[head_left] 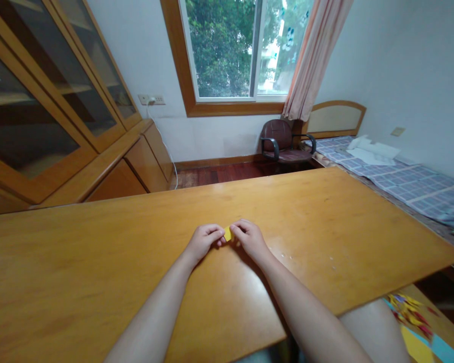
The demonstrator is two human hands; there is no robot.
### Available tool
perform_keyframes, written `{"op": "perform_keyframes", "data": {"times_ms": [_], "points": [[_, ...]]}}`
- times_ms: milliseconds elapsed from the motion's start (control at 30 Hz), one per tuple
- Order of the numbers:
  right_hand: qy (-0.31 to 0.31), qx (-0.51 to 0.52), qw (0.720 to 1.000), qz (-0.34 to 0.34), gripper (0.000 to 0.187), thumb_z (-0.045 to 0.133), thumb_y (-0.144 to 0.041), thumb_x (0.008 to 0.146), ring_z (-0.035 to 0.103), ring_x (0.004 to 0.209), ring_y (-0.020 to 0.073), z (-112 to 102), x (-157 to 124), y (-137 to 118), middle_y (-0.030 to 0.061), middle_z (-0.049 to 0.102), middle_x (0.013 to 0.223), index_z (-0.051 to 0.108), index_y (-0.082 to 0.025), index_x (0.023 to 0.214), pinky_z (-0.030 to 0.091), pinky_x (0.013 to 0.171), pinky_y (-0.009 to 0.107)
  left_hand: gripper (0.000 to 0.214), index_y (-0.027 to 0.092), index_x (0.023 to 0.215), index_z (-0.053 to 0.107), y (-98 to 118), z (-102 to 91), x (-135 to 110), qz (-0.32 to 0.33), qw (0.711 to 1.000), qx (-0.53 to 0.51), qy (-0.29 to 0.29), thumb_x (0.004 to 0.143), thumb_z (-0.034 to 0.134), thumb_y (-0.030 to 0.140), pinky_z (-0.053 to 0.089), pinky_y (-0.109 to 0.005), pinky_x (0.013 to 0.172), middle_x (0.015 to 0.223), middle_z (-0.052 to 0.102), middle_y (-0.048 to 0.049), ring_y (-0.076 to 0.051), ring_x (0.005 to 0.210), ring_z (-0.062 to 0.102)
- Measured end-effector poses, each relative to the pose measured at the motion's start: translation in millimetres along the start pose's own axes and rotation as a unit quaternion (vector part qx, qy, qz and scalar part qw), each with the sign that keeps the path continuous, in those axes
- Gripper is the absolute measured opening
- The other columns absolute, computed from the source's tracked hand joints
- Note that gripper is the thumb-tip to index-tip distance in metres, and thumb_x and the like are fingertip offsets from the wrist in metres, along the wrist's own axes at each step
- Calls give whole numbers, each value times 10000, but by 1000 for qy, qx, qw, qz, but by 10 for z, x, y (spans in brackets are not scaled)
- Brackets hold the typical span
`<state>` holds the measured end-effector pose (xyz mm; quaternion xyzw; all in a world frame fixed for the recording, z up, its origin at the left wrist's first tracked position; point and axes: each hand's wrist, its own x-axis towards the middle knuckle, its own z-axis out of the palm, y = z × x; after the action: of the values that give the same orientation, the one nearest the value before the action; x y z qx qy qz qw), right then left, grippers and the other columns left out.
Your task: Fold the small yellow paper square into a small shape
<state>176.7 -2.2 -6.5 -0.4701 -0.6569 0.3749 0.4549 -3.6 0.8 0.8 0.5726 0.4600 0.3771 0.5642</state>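
I saw L hand [205,242] & R hand [250,238] pinching yellow paper piece [227,234] at opp. sides, prob. to steady it.

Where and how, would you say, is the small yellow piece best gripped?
The yellow piece is probably best pinched at its side edges, from left and right: it is small, its middle showing between left hand and right hand.

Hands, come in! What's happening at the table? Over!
Left hand, right hand: both pinching. Small yellow piece: held between them. Pale specks on table, right of hands; not blocking.
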Motion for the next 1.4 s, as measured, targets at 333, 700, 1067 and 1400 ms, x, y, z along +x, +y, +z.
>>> {"op": "perform_keyframes", "data": {"times_ms": [333,700,1067,1400], "points": [[1,43,999,26,209,617,-352,846,592,680,140,2,5,-20,21,655,745,704,-173,781,449,646,243,249,126,668,682,-37,-25,-2,12,999,35,-8,765,640,352,440,-233,556,631,672,-54,-127,557,564],[13,5,1000,9,196,607,-299,864,595,706,148,9,-13,-5,21,663,728,705,-176,747,439,677,250,246,127,682,685,-29,-8,-15,16,998,55,-9,783,632,345,436,-233,566,646,680,-54,-129,566,564],[1,-19,1000,1,271,526,-308,922,573,681,144,7,-10,-41,3,619,669,669,-181,731,427,692,255,280,140,660,685,-45,-26,-5,32,995,90,5,798,613,372,430,-234,573,623,664,-43,-138,571,566],[-1,11,1000,26,195,634,-348,850,571,637,132,35,11,78,10,647,712,683,-173,777,429,608,235,265,136,703,680,19,-4,-3,30,998,53,32,789,621,380,442,-227,545,639,659,-39,-125,552,551]]}}
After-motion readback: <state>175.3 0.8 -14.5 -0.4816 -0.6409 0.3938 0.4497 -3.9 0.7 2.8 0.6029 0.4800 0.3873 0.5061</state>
